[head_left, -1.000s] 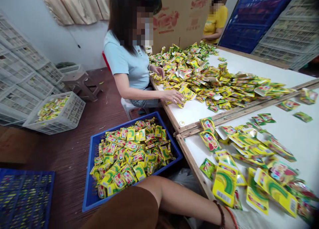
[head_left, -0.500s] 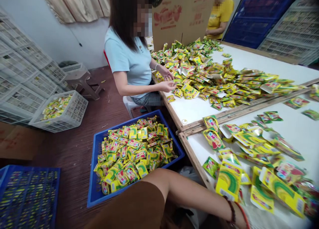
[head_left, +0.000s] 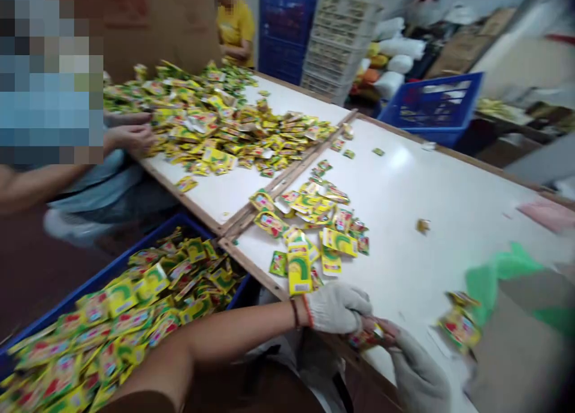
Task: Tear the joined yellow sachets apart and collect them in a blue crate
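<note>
no text readable: yellow-green packets (head_left: 299, 268) too small and blurred, red marks (head_left: 128, 4) on brown carton (head_left: 168, 44) smeared.

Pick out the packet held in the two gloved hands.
The packet pinched between the left hand and right hand. Those in the small heap beyond the left hand lie on the table, ungripped.

The view swings right!
Now the left hand (head_left: 340, 308) shows fully, the right hand (head_left: 415, 365) joining it at one packet (head_left: 366, 336); a blue crate (head_left: 449, 135) appears beyond.
</note>
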### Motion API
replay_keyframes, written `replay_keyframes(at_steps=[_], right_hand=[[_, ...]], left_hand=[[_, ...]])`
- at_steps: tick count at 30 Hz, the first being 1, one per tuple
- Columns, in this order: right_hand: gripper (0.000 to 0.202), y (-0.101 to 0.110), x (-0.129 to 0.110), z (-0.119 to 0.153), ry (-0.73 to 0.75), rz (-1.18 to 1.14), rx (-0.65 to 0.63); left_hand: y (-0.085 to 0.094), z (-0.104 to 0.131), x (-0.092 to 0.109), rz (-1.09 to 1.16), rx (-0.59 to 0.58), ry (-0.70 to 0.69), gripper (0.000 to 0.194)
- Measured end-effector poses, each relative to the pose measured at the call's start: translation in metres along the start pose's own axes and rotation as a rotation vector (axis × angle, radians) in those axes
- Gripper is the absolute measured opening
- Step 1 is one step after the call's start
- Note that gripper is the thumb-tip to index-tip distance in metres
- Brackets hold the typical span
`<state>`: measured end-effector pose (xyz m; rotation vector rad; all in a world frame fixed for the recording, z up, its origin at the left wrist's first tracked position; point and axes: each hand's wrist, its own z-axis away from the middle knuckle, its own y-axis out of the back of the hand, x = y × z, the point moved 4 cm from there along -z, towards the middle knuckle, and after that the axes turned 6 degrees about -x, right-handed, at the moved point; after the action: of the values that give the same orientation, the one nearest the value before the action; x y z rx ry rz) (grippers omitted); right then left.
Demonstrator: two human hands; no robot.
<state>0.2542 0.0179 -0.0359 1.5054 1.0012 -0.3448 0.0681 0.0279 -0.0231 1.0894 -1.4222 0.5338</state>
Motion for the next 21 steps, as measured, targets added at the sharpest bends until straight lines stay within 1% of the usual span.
replay_keyframes(at_steps=[1,2,4,6,8,12,15,18,20,21], right_hand=[[0.022,0.000,-0.004,0.003,0.055,-0.025,-0.004],[0.022,-0.001,-0.008,0.005,0.092,-0.036,-0.011],[0.024,-0.002,-0.016,0.006,0.105,-0.033,-0.010],[0.026,-0.002,-0.021,0.005,0.100,-0.026,0.006],[0.026,-0.001,-0.025,0.004,0.093,-0.020,0.028],[0.021,0.000,-0.025,0.000,0.044,-0.055,0.038],[0.020,0.000,-0.023,0.000,0.032,-0.100,0.029],[0.029,-0.003,-0.019,0.005,0.115,-0.105,-0.009],[0.036,-0.004,-0.016,0.011,0.166,-0.095,-0.037],[0.039,-0.005,-0.015,0.013,0.176,-0.088,-0.051]], left_hand=[[0.000,0.005,0.003,0.012,0.000,-0.044,0.018],[0.000,0.010,0.004,0.045,-0.002,-0.038,0.020],[0.001,0.014,0.002,0.110,0.036,0.059,0.023],[0.002,0.013,0.000,0.110,0.058,0.152,0.024],[0.002,0.008,0.002,0.050,0.031,0.155,0.022],[0.007,-0.004,0.011,-0.131,-0.082,0.072,0.023],[0.012,-0.004,0.020,-0.326,-0.131,-0.051,0.027],[0.011,0.005,0.027,-0.477,-0.197,-0.184,0.022],[0.010,0.011,0.028,-0.488,-0.212,-0.210,0.019],[0.009,0.012,0.028,-0.460,-0.201,-0.204,0.019]])
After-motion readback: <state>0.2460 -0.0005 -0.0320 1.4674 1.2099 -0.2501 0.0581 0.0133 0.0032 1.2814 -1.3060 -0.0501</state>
